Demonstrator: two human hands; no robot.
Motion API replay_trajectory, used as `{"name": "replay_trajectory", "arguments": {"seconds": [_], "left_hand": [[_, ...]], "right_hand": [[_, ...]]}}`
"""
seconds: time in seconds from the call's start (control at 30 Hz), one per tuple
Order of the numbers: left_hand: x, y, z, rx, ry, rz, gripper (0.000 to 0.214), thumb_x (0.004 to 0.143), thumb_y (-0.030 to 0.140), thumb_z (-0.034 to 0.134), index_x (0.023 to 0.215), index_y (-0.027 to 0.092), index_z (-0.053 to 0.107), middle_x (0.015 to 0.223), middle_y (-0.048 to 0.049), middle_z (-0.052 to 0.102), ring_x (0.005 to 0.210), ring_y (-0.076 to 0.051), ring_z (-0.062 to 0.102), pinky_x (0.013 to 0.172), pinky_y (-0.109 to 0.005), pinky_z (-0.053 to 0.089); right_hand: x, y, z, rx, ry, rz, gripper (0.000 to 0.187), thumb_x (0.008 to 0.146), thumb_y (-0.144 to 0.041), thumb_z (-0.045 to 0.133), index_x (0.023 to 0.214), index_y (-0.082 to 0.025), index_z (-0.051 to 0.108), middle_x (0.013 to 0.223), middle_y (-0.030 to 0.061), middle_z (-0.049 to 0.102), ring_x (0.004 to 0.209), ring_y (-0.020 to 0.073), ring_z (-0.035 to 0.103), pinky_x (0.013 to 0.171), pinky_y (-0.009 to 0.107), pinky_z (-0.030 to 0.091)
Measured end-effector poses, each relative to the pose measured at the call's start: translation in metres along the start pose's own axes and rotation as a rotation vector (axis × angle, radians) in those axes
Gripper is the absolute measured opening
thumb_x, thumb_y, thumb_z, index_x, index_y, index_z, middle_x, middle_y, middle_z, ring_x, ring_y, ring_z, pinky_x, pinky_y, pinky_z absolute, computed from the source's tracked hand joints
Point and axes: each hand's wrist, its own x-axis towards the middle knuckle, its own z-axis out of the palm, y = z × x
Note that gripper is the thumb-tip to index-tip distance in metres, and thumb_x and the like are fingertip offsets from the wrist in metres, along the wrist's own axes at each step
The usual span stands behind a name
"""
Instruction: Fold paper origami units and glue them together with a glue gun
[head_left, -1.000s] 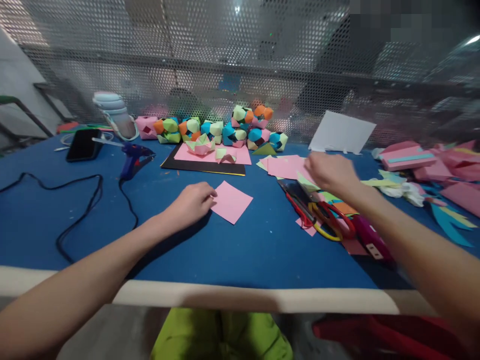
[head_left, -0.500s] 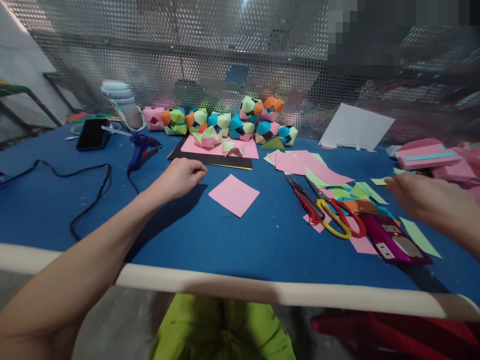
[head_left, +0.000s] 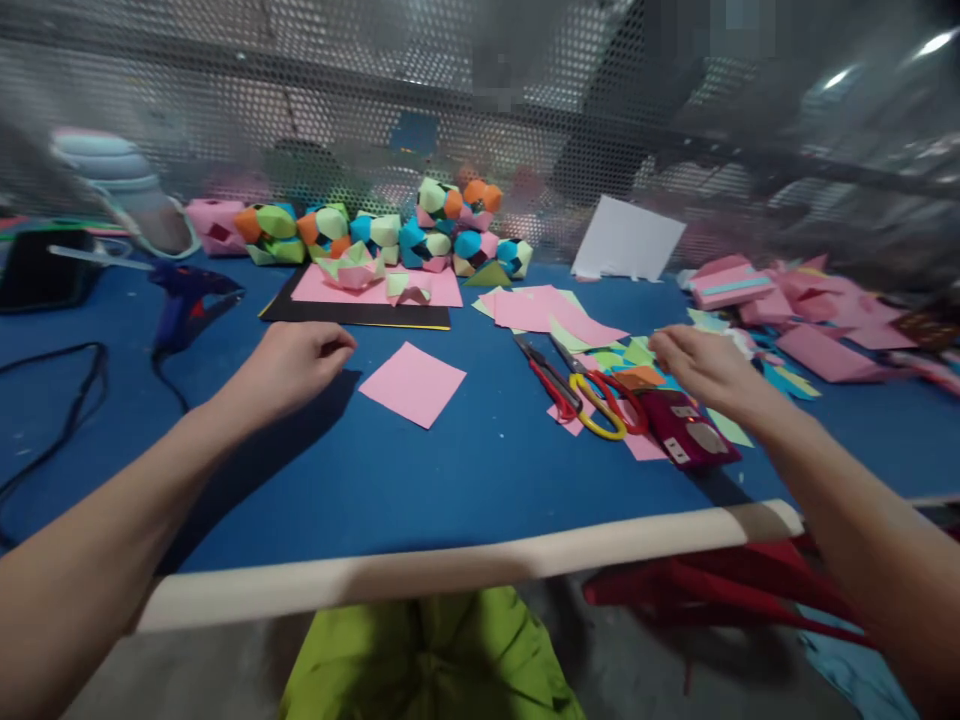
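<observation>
My left hand (head_left: pixel 300 365) hovers just left of a pink paper square (head_left: pixel 413 385), its fingers curled in with nothing visible in them. The square lies flat on the blue table (head_left: pixel 450 490), untouched. Over a heap of coloured paper scraps (head_left: pixel 637 377) on the right is my right hand (head_left: pixel 697 362), fingertips pressed together; whatever they may hold is hidden. Nearest to that hand are a purple-red power socket block (head_left: pixel 690 430) and scissors with red and yellow handles (head_left: pixel 600 405). A red-handled cutting tool (head_left: pixel 551 378) rests beside the scissors.
Folded paper balls (head_left: pixel 375 235) line the back, behind a black board (head_left: pixel 360 313). A glue gun (head_left: pixel 184 300), phone (head_left: pixel 45 270) and bottle (head_left: pixel 127 190) stand left. Pink sheets (head_left: pixel 540 307), a white card (head_left: pixel 628 240) and folded pink pieces (head_left: pixel 810 295) lie right.
The view has turned right, so the table's things sit further left in it. My right hand has come left, closer to the scissors. My left hand stays beside the pink square.
</observation>
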Motion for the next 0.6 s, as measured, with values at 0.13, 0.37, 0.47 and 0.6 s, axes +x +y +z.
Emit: {"name": "replay_trajectory", "arguments": {"seconds": [0.13,0.37,0.47,0.6], "left_hand": [[-0.002,0.004,0.002,0.037,-0.023,0.062,0.036,0.082,0.029,0.041,0.095,0.011,0.069,0.095,-0.013,0.072,0.083,-0.024,0.064,0.074,-0.031,0.044],[-0.002,0.006,0.008,0.058,-0.01,0.094,0.034,0.08,0.03,0.04,0.089,0.015,0.069,0.093,-0.0107,0.073,0.08,-0.024,0.065,0.071,-0.031,0.043],[-0.004,0.008,0.009,0.036,0.001,0.116,0.033,0.079,0.03,0.04,0.087,0.016,0.068,0.091,-0.0097,0.073,0.08,-0.023,0.065,0.07,-0.03,0.043],[-0.004,0.01,0.012,0.004,-0.001,0.142,0.034,0.079,0.032,0.038,0.085,0.015,0.067,0.091,-0.0112,0.073,0.082,-0.024,0.064,0.073,-0.032,0.045]], "right_hand": [[-0.002,-0.012,0.008,0.036,0.08,0.022,0.028,0.082,-0.031,0.036,0.056,-0.022,0.032,0.052,-0.0015,0.036,0.053,0.0136,0.036,0.054,0.029,0.025],[0.002,-0.014,0.021,0.422,-0.032,0.061,0.023,0.073,-0.042,0.054,0.074,-0.019,0.056,0.063,-0.0005,0.056,0.055,0.0128,0.047,0.054,0.025,0.036],[0.004,-0.014,0.023,0.333,-0.011,0.083,0.026,0.079,-0.042,0.049,0.071,-0.018,0.057,0.061,0.0018,0.059,0.055,0.0138,0.05,0.054,0.025,0.037],[0.006,-0.012,0.027,-0.084,0.033,0.063,0.039,0.09,-0.038,0.036,0.066,-0.018,0.059,0.066,0.0085,0.065,0.064,0.0197,0.059,0.057,0.027,0.038]]}}
